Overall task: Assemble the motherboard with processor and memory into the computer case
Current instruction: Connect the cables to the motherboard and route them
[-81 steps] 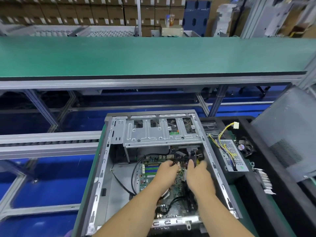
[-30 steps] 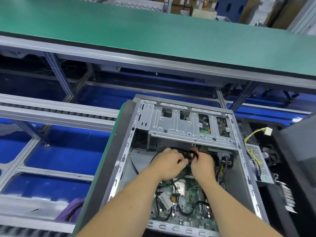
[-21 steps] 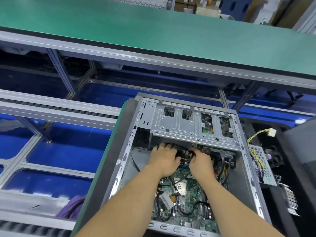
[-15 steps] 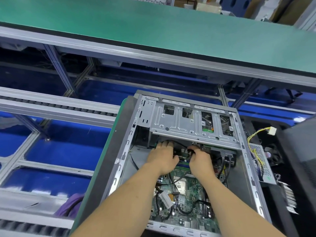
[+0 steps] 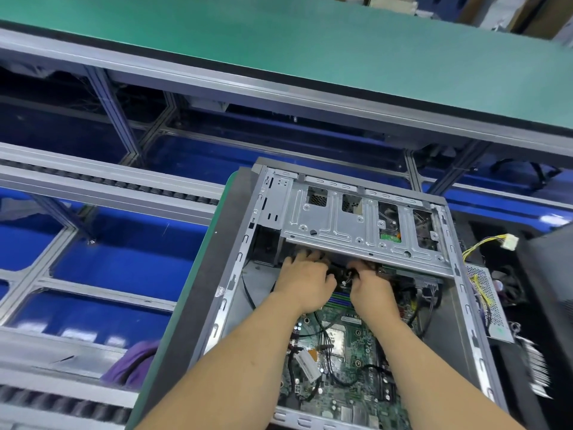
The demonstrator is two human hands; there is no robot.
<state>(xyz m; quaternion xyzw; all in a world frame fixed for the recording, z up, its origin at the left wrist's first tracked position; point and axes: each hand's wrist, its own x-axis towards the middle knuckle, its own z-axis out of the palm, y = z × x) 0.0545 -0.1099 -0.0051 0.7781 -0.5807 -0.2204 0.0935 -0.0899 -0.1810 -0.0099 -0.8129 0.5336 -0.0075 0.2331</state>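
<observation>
The green conveyor belt [image 5: 279,48] ran across the far side. On the near counter [image 5: 173,305] the open computer case [image 5: 235,274] lay on its side, its metal drive cage [image 5: 350,225] spanning the far end. The motherboard [image 5: 350,361] sat inside on the case floor, loose black cables [image 5: 341,380] and a white connector [image 5: 307,364] draped over it. A power supply [image 5: 490,302] with yellow wires lay just right of the case. The left hand [image 5: 305,283] reached under the cage edge, fingers hidden, so its grip could not be told. The right hand [image 5: 369,283] was curled, seemingly pinching a black cable at the board's far edge. A blind plug there could bend pins or snag on the cage's sharp edge.
</observation>
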